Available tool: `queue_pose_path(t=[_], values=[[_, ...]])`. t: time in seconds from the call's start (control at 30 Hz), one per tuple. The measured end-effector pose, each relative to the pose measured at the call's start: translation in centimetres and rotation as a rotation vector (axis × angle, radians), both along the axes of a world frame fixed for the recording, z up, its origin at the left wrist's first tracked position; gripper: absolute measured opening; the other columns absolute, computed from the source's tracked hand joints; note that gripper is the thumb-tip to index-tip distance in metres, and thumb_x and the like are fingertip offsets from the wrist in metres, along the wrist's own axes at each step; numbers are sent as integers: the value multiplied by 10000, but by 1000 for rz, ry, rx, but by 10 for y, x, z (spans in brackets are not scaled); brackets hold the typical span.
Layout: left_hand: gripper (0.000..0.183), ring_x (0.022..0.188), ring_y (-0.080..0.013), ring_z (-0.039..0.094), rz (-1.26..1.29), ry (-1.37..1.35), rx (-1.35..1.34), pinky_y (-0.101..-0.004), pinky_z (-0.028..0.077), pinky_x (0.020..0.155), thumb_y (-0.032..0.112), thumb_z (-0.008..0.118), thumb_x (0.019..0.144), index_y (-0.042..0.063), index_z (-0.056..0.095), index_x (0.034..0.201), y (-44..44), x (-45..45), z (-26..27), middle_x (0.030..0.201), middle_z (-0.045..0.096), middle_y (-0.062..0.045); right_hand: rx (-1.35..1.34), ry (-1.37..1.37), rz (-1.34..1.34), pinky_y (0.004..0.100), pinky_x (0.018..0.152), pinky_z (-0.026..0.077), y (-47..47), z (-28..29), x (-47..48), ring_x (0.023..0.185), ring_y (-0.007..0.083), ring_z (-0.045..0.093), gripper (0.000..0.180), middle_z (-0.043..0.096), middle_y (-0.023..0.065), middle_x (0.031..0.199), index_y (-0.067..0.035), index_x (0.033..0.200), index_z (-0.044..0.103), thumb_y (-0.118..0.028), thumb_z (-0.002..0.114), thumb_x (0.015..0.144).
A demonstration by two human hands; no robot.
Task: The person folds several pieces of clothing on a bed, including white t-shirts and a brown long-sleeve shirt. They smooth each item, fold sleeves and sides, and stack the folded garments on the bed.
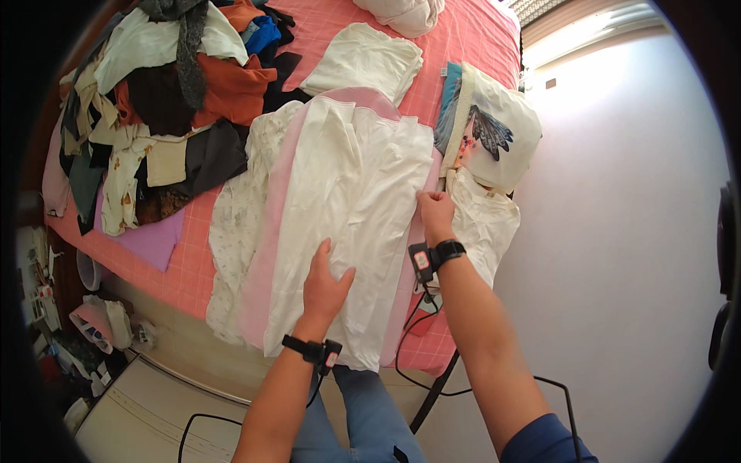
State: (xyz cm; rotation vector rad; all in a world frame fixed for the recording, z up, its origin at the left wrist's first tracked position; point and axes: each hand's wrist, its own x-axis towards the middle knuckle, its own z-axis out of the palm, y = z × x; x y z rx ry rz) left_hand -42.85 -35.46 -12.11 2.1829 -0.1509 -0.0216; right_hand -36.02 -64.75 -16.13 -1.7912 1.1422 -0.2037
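Observation:
White trousers [324, 173] lie spread on a bed, waist end away from me and legs towards me. Beneath them is a pink cloth [257, 301], and a pale printed garment [231, 231] shows along its left side. My left hand [327, 286] is over the lower part of the trousers, thumb and fingers apart, holding nothing. At the trousers' right edge is my right hand [437, 211], its fingers curled with thumb and forefinger together; whether cloth is pinched between them cannot be made out. Both wrists wear black strapped devices with cables.
A large heap of mixed clothes [226, 87] covers the bed's left. Beyond the trousers lies a folded white garment [370, 61]. At right are a cushion with a feather print [498, 136] and a white garment [483, 226], near the wall [608, 231]. A cable hangs by the bed's edge.

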Motion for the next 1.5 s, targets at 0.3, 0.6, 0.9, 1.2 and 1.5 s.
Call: queue_pose_path(t=[0.3,0.6,0.9,1.2,1.5], values=[[267,626,-159,643,-224,1024,-271,-338,527,597,249,760,923,-5,691,966,32,52,10,750,659,-56,-135,-62,-78,344,700,530,3,0,41,701,194,628,351,700,88,837,49,939,659,-246,816,832],[213,565,-88,510,-316,1087,-496,-276,450,525,232,738,944,34,670,979,43,49,-5,746,604,9,-277,1,313,278,598,467,-12,35,61,654,108,575,194,614,1,724,-61,900,643,-203,774,917],[272,650,-138,583,-343,790,-363,-333,497,628,260,743,934,3,658,969,39,41,-22,754,666,-40,447,-434,219,277,689,537,-37,31,103,740,100,628,134,667,-5,882,-99,983,611,-201,685,1028],[244,663,-89,548,-224,763,-261,-275,465,615,242,700,1011,1,668,992,31,34,-39,763,655,-1,-41,-290,175,270,760,545,29,43,15,881,114,649,346,668,50,1015,7,1205,625,-222,757,981],[129,699,-47,570,-57,575,-391,-228,476,622,140,711,1008,24,655,1018,80,13,-9,873,645,9,-593,294,924,469,1042,347,189,91,-228,1138,264,553,705,590,60,1225,-120,1315,700,-316,908,671]])
